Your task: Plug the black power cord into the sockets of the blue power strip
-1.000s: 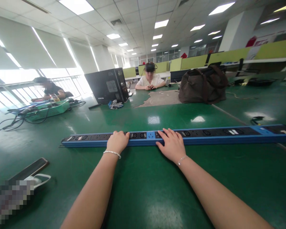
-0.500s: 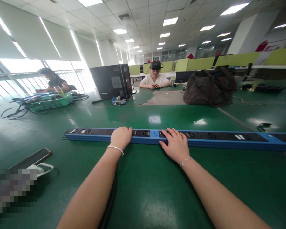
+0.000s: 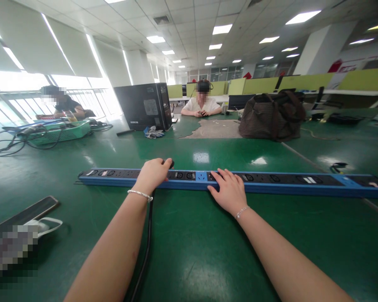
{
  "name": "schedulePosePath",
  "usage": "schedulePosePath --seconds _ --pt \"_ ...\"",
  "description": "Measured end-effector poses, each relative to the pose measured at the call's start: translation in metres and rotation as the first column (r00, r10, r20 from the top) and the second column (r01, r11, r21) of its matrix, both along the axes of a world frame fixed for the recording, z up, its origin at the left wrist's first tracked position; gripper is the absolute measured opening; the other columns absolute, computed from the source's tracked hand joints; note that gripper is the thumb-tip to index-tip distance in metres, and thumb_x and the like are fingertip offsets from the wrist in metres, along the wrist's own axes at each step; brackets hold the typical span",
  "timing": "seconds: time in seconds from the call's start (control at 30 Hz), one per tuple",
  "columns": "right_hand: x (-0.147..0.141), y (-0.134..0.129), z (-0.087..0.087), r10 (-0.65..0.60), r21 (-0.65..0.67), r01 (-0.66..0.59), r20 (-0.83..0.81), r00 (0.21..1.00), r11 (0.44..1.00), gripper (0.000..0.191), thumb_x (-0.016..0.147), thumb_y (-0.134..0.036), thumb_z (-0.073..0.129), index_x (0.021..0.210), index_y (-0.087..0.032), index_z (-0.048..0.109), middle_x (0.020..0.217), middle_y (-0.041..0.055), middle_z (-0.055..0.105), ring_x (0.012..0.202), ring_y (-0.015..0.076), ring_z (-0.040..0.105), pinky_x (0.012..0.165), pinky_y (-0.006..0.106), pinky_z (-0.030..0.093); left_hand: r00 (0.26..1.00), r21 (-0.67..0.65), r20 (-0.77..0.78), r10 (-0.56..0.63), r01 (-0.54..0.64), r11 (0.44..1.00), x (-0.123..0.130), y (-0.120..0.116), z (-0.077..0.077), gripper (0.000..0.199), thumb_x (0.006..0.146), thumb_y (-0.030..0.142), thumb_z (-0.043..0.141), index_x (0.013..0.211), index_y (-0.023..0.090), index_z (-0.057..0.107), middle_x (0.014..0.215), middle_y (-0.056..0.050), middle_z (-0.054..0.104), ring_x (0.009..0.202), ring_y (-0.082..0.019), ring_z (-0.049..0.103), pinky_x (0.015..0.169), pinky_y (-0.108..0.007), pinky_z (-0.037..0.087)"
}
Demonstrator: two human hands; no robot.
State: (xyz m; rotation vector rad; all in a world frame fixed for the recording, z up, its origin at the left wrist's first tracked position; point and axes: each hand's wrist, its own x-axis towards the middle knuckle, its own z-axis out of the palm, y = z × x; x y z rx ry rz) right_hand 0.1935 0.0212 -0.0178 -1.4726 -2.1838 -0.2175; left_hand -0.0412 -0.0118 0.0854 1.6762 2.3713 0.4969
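1. The long blue-and-black power strip (image 3: 290, 188) lies across the surface (image 3: 201, 251) in front of the person wearing the camera, sockets facing up.
2. The left hand (image 3: 153, 175) grasps a black plug (image 3: 170, 164) over the strip, left of the blue middle socket (image 3: 201, 176); whether plug and strip touch is hidden by the fingers.
3. A black cable (image 3: 149, 235) hangs from below that hand and runs down beside the left forearm.
4. The right hand (image 3: 229, 191) grasps nothing; it rests, fingers slightly spread, on the strip just right of the blue socket.
5. Nearer, at the left, lie a dark flat device (image 3: 31, 212) and a white loop (image 3: 55, 222); the thing beside them is blurred.
6. Beyond the strip stand a black computer case (image 3: 138, 108), with a glove (image 3: 153, 133) at its foot, and a brown bag (image 3: 271, 119).
7. A green basket (image 3: 64, 134) with cords is at the far left.
8. One person (image 3: 204, 105) sits opposite; another (image 3: 67, 105) is beyond the basket.
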Motion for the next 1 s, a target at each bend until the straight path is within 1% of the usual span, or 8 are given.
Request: schedulePosePath --seconds 0.1,0.27,0.37,0.5,0.57,0.63,0.8,1.0 --pt "0.000 0.000 0.000 0.004 0.003 -0.004 -0.007 1.000 1.000 0.046 0.083 -0.043 0.048 0.124 -0.025 0.054 0.134 0.0066 0.049 0.125 0.0254 0.036 0.101 0.044 0.022 0.982 -0.026 0.188 -0.021 0.026 0.999 0.001 0.002 -0.003 0.052 0.086 0.053 0.027 0.083 0.015 0.062 0.060 -0.004 0.066 0.044 -0.014 0.057 0.051 -0.026 0.043" --pt "0.000 0.000 0.000 0.002 0.001 -0.002 -0.014 1.000 1.000 0.046 0.082 -0.043 0.049 0.124 -0.025 0.055 0.133 0.0063 0.050 0.125 0.0252 0.036 0.101 0.044 0.022 0.969 -0.005 0.243 -0.039 0.041 0.999 0.010 0.001 -0.006 0.050 0.084 0.055 0.029 0.060 0.018 0.052 0.041 0.000 0.052 0.035 -0.012 0.049 0.044 -0.025 0.038" --pt "-0.001 0.000 0.001 0.002 -0.006 -0.002 -0.015 1.000 1.000 0.046 0.082 -0.043 0.049 0.124 -0.025 0.055 0.133 0.0060 0.050 0.125 0.0252 0.036 0.101 0.044 0.022 0.928 -0.002 0.366 -0.067 0.073 0.997 0.020 0.001 -0.009 0.044 0.083 0.051 0.035 0.056 0.019 0.048 0.040 0.003 0.047 0.034 -0.010 0.045 0.042 -0.024 0.035" --pt "-0.001 0.000 0.001 0.002 -0.003 -0.002 -0.022 1.000 1.000 0.046 0.082 -0.043 0.049 0.124 -0.025 0.055 0.133 0.0060 0.050 0.126 0.0250 0.036 0.102 0.044 0.022 0.836 0.024 0.534 -0.127 0.136 0.990 0.033 0.000 -0.016 0.030 0.081 0.037 0.039 0.058 0.019 0.044 0.047 0.004 0.049 0.037 -0.008 0.043 0.040 -0.022 0.032" --pt "-0.001 0.000 0.000 0.004 0.004 -0.004 -0.029 1.000 1.000 0.046 0.082 -0.043 0.050 0.123 -0.025 0.054 0.133 0.0067 0.050 0.125 0.0251 0.036 0.101 0.044 0.022 0.799 0.050 0.579 -0.164 0.166 0.985 0.040 0.001 -0.022 0.029 0.083 0.037 0.038 0.060 0.019 0.044 0.050 0.004 0.050 0.038 -0.007 0.044 0.039 -0.021 0.031" --pt "-0.001 0.001 -0.002 0.003 0.013 -0.002 -0.042 0.999 1.000 0.048 0.081 -0.043 0.050 0.124 -0.023 0.053 0.132 0.0077 0.051 0.125 0.0250 0.037 0.101 0.044 0.022 0.796 0.074 0.572 -0.195 0.186 0.980 0.047 0.003 -0.030 0.030 0.084 0.040 0.037 0.062 0.020 0.044 0.051 0.005 0.050 0.038 -0.007 0.044 0.040 -0.021 0.033" --pt "-0.001 0.003 -0.005 0.000 0.031 0.003 -0.078 0.997 1.000 0.050 0.079 -0.041 0.051 0.124 -0.019 0.053 0.132 0.0083 0.051 0.125 0.0247 0.037 0.102 0.043 0.021 0.877 0.098 0.414 -0.244 0.224 0.970 0.061 0.007 -0.047 0.031 0.086 0.041 0.036 0.067 0.020 0.046 0.053 0.003 0.057 0.039 -0.009 0.050 0.047 -0.023 0.039" --pt "-0.001 0.002 -0.002 0.025 0.037 -0.021 -0.122 0.992 0.999 0.050 0.076 -0.033 0.052 0.124 -0.018 0.053 0.129 0.0086 0.054 0.122 0.0239 0.041 0.100 0.041 0.024 0.938 0.108 0.284 -0.197 0.173 0.979 0.066 0.009 -0.049 0.031 0.087 0.043 0.035 0.075 0.020 0.051 0.057 0.001 0.064 0.044 -0.012 0.056 0.051 -0.024 0.040"
